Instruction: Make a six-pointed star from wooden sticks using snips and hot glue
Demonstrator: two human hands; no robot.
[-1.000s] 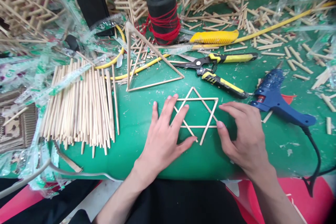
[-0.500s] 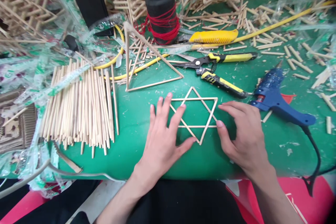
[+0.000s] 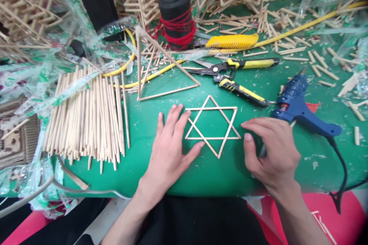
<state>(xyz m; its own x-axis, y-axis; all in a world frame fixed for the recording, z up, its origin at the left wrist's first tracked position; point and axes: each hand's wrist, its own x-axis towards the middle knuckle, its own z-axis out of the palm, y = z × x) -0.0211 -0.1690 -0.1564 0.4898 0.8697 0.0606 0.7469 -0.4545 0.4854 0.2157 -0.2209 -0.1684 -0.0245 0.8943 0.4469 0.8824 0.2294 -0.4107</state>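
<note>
A six-pointed star of thin wooden sticks (image 3: 213, 138), formed by two overlapping triangles, lies flat on the green table. My left hand (image 3: 169, 143) rests at its left side, open, with the fingers stretched and the index fingertip close to the star's upper left corner. Off the star's right corner is my right hand (image 3: 270, 147), open, thumb and fingers apart with nothing between them. Behind the star a larger stick triangle frame (image 3: 169, 92) stands partly raised. To the left lies a thick row of loose wooden sticks (image 3: 89, 118).
A blue glue gun (image 3: 299, 107) lies right, its cord running off the edge. Behind are yellow-black shears (image 3: 244, 92), a yellow utility knife (image 3: 232, 41) and a black cone with red thread (image 3: 175, 15). Short stick offcuts (image 3: 293, 49) and plastic wrapping (image 3: 25, 80) litter the table.
My left hand has drawn back leftward, uncovering the star's left corner. My right hand has moved slightly right, away from the star. The star has stayed nearly in place.
</note>
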